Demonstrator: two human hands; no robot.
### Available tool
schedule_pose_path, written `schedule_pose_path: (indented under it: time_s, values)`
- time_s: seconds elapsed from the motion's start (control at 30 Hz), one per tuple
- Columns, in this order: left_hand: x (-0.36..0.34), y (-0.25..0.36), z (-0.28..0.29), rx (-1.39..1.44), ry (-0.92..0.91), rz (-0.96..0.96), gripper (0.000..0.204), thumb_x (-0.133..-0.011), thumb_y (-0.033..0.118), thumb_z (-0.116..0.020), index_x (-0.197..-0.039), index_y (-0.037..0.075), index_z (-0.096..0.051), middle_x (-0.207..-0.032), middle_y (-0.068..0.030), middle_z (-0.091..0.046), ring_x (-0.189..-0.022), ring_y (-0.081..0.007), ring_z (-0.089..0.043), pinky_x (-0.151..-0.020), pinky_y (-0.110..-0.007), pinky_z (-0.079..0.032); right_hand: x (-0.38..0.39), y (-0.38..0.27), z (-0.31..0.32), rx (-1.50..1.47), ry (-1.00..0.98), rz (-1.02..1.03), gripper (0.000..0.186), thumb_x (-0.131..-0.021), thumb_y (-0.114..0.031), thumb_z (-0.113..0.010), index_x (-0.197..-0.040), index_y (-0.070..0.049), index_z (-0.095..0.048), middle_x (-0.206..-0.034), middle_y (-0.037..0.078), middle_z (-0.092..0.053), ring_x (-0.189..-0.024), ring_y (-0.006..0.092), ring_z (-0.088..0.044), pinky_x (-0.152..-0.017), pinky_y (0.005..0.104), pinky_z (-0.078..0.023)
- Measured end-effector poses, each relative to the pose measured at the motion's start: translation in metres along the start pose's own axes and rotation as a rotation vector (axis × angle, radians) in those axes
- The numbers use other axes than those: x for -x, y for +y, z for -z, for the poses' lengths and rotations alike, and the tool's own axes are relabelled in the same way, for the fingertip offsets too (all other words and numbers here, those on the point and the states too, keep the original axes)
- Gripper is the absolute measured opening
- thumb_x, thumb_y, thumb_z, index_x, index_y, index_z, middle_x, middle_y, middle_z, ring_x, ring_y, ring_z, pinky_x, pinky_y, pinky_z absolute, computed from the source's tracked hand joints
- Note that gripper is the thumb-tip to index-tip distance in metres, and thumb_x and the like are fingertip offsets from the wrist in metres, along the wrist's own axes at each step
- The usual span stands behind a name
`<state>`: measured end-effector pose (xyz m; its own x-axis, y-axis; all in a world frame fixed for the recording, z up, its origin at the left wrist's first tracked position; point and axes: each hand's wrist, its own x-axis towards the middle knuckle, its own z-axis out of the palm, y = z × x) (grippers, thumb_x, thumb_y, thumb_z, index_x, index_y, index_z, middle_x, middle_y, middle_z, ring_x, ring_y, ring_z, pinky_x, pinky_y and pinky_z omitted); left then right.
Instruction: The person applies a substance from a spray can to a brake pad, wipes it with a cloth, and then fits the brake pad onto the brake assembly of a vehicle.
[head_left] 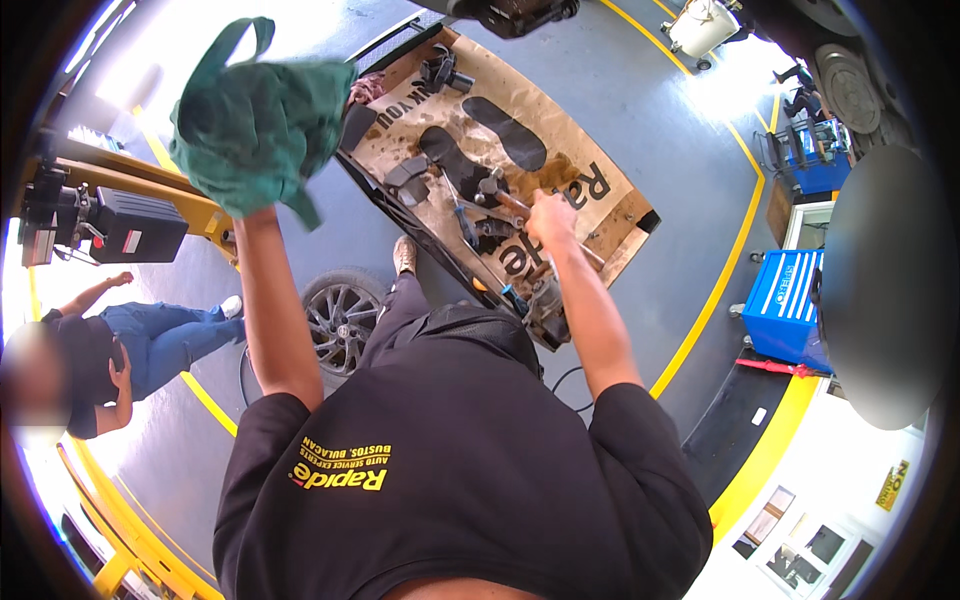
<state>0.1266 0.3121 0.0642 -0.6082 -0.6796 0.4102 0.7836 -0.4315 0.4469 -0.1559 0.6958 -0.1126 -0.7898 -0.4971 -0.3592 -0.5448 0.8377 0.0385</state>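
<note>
My left arm is raised at the upper left, its hand hidden inside a bunched green cloth [265, 125] that hangs over the wrist. A loop of the cloth sticks up at its top. My right hand [553, 218] is closed round the wooden handle of a hammer [513, 205], whose head points left over a cart. Stained brown paper [575, 165] with printed dark footprints covers the cart top. Beside the hammer lie a blue-handled tool [464, 222] and dark parts [490, 232]. A dark, pad-like piece [408, 182] lies farther left. A greasy metal part [547, 312] is near my knee.
A wheel with tyre [345, 308] lies on the floor to my left. Another person [110, 360] stands at far left, below a yellow lift arm [175, 195]. A blue tool cabinet [780, 295] stands at right, a white bin [703, 27] at top right.
</note>
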Motion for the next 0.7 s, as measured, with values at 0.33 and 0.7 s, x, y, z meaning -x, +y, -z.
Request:
schedule_pose_path:
  time_s: [0.33,0.7]
  values:
    - [0.192,-0.046,-0.001,-0.200,0.402,0.225,0.052,-0.110,0.029,-0.051,-0.156,0.007,-0.047,-0.156,-0.0154,-0.054,-0.143,-0.0320,-0.052,-0.121,-0.051,-0.041,0.014,0.054,-0.007,0.103,-0.026,0.063,0.041,-0.087,-0.031,-0.081,-0.125,-0.018,-0.076,-0.148,0.018,-0.057,-0.120,0.0391,-0.070,-0.090,0.0555,-0.062]
    - [0.215,-0.074,-0.038,-0.180,0.386,0.259,0.053,-0.109,0.028,-0.056,-0.158,0.009,-0.046,-0.155,-0.0117,-0.056,-0.139,-0.0299,-0.055,-0.119,-0.050,-0.045,0.095,0.108,0.076,-0.691,0.219,0.210,0.079,-0.081,-0.025,-0.086,-0.146,-0.005,-0.046,-0.129,0.022,-0.067,-0.119,0.0364,-0.068,-0.102,0.0490,-0.055]
